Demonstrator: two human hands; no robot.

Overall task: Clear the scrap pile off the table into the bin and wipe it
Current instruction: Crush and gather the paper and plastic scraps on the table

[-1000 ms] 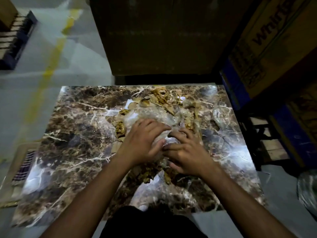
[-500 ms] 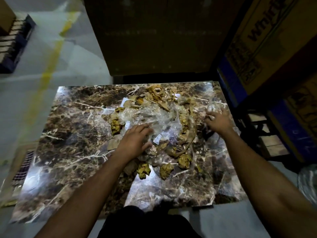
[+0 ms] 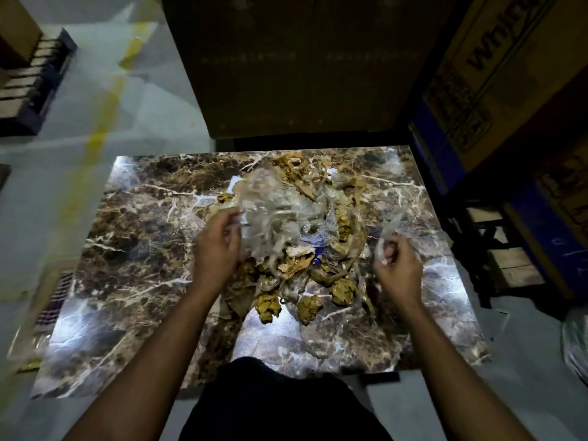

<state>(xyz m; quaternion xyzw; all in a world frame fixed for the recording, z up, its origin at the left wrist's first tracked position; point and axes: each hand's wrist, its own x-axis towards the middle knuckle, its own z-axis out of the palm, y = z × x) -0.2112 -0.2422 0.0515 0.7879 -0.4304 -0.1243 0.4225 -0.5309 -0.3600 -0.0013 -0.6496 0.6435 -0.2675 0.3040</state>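
A scrap pile (image 3: 305, 249) of crumpled brown paper, cardboard bits and clear plastic film lies in the middle of a brown marble-patterned table (image 3: 136, 249). My left hand (image 3: 216, 246) grips a bunch of clear plastic film (image 3: 270, 214) and holds it raised over the pile's left side. My right hand (image 3: 397, 268), to the right of the pile, is closed on a thin strip of clear plastic (image 3: 386, 230). Several brown paper balls (image 3: 310, 308) sit at the pile's near edge. No bin is clearly in view.
Large cardboard boxes (image 3: 496, 74) stand at the right and behind the table. A wooden pallet (image 3: 509, 262) lies on the floor at the right. A clear plastic bag (image 3: 576, 342) shows at the right edge. Grey floor with a yellow line (image 3: 98, 122) lies left.
My left hand has lifted a bunch of plastic film off the pile. My right hand, which had reached out to the table's right side, has drawn back holding a plastic strip.
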